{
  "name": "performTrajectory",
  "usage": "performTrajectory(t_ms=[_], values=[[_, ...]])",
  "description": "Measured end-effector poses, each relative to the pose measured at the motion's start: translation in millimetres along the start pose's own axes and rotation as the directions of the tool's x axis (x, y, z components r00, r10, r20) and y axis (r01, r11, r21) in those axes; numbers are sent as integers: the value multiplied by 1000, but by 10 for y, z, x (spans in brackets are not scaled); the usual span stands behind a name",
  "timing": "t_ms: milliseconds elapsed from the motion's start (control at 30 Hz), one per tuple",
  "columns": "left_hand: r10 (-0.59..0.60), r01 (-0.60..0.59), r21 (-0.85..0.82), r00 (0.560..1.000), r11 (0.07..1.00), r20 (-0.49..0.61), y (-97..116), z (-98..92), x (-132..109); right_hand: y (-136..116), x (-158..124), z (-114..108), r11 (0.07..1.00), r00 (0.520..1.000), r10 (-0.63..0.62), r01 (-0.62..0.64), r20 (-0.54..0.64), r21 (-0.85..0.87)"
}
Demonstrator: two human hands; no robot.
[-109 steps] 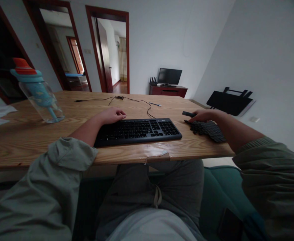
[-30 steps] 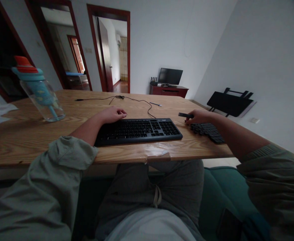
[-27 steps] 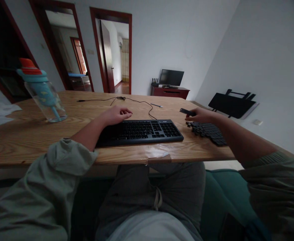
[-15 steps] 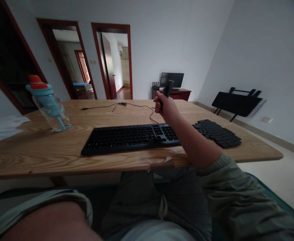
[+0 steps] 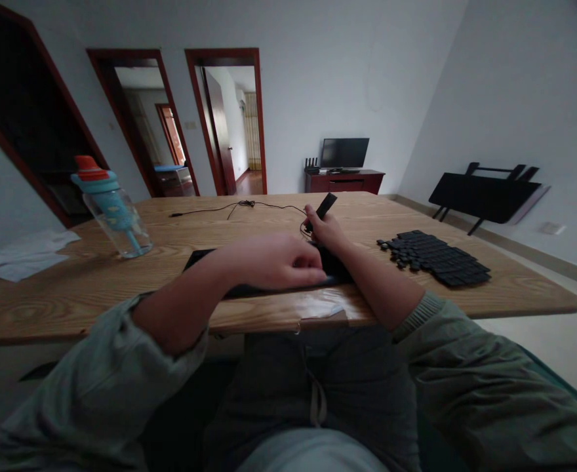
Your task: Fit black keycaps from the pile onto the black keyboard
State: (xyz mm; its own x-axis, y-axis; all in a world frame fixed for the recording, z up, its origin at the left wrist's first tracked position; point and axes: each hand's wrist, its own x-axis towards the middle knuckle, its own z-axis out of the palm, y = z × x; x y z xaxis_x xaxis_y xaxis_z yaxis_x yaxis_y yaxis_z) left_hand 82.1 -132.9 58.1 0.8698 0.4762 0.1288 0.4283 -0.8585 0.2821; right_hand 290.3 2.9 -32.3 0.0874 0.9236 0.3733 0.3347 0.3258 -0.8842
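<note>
A black keyboard lies near the table's front edge, mostly covered by my arms. My left hand is over its right part, fingers curled and thumb bent in near the front edge. Whatever those fingers pinch is hidden. My right hand, just beyond the keyboard's back edge, is closed around a black flat-ended stick-like tool that tilts up and away; its lower end is hidden. To the right, black keycaps lie in close rows, with several loose ones at the left side.
A thin black cable runs across the wooden table. At left stand a clear bottle with a red and blue lid and white tissue. Clear tape covers part of the front edge. A folded black table leans at right.
My left hand has come up from below the table onto the keyboard. My right hand has lowered and drawn closer to the keyboard, still holding the black tool. The view has shifted slightly.
</note>
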Motion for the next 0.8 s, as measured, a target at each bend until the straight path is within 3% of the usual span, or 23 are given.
performTrajectory(t_ms=[100, 167, 233, 400, 700, 800], values=[[-195, 209, 52, 961, 977, -196, -688, 11, 425, -51, -50, 69, 999, 998, -39, 39, 43, 7], [-296, 309, 25, 929, 951, -220, -1039, 147, 532, -69, -69, 82, 999, 998, -43, 42, 50, 18], [-327, 333, 1, 926, 943, -189, -1236, 285, 554, -75, -78, 79, 1000, 999, -15, 14, 40, 26], [-309, 320, 22, 928, 947, -210, -1270, 398, 597, -82, -90, 85, 998, 999, 46, -45, -5, 33], [-244, 280, 129, 940, 951, -240, -1176, 448, 709, 1, -48, 71, 1000, 999, -14, 15, 34, -18], [-238, 288, 175, 936, 942, -259, -1216, 485, 710, -29, -37, 126, 989, 999, 26, -19, -48, 146]])
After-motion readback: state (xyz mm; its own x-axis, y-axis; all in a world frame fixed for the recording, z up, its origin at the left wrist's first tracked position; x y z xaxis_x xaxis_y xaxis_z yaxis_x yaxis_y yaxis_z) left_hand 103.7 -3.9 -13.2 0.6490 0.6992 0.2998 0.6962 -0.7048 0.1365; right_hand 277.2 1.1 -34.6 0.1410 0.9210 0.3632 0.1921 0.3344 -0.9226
